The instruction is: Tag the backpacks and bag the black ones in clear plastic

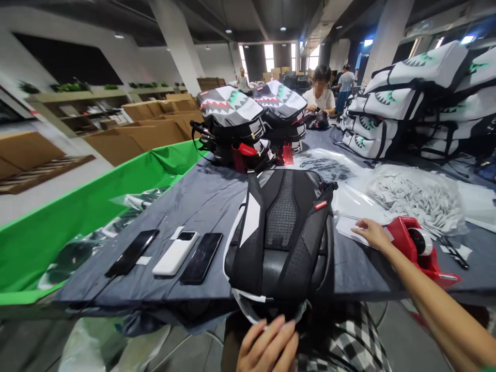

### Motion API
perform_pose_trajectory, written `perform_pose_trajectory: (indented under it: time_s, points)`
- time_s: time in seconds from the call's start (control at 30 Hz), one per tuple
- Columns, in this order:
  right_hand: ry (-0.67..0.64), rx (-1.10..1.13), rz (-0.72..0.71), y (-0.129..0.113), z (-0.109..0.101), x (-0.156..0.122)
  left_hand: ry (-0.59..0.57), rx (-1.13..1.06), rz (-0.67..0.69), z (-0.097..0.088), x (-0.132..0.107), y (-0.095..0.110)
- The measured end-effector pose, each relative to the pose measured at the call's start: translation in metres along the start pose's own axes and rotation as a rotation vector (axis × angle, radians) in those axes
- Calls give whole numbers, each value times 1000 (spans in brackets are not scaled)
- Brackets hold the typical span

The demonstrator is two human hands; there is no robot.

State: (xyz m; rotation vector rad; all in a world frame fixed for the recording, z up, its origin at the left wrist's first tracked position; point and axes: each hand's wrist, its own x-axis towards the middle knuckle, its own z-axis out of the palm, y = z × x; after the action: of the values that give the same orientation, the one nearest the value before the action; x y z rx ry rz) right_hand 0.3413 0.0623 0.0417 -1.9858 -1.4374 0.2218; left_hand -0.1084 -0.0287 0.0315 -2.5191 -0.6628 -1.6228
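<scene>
Head view: L hand curled at lower edge of black backpack, grip unclear. Bag lies on grey table, straps up, 2 phones to its left. R hand open, flat on white paper, just beside red tape dispenser.

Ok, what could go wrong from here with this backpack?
The black backpack sits at the edge of the grey-covered table above the left hand, so it might slip off. Turning it could knock the phone and white power bank beside it. The right hand, beside the red tape dispenser, could tip it.
</scene>
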Motion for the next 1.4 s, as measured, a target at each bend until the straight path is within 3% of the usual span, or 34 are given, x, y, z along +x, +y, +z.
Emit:
perform_pose_trajectory:
  time_s: [0.1,0.2,0.37,0.5,0.57,0.67,0.73,0.8,0.87,0.97,1.03,1.1,1.2,1.33,1.4]
  points:
    - [18,-29,118,30,11,-1,-234,210,138,15,55,-27]
    - [14,-49,168,44,18,2,-415,309,132,28,86,-52]
    - [58,-120,166,49,23,1,-582,304,21,30,89,-80]
    - [78,-161,65,35,19,3,-671,214,-28,22,94,-88]
    - [64,-155,-6,24,12,4,-644,132,-81,18,99,-83]
    - [-35,-112,-114,-2,-4,-8,-406,-11,-146,21,102,-64]
    - [-191,-47,-173,-28,-18,-28,-289,-160,-133,34,99,-44]
    - [-425,85,-182,-57,-33,-57,-347,-382,-144,58,94,-21]
    - [-665,264,-107,-84,-47,-86,-452,-644,-304,86,89,0]
    - [-857,481,87,-100,-61,-119,-491,-1061,-805,120,80,26]
    - [-848,595,193,-92,-66,-134,-442,-1289,-1133,131,75,37]
    - [-803,713,242,-78,-68,-145,-363,-1367,-1299,131,71,43]
    - [-730,732,212,-68,-58,-156,-283,-1257,-1307,123,67,45]
    - [-446,508,257,-81,-26,-163,-273,-1114,-1278,109,56,45]
    - [-356,508,271,-90,-14,-163,-279,-977,-1175,101,48,44]
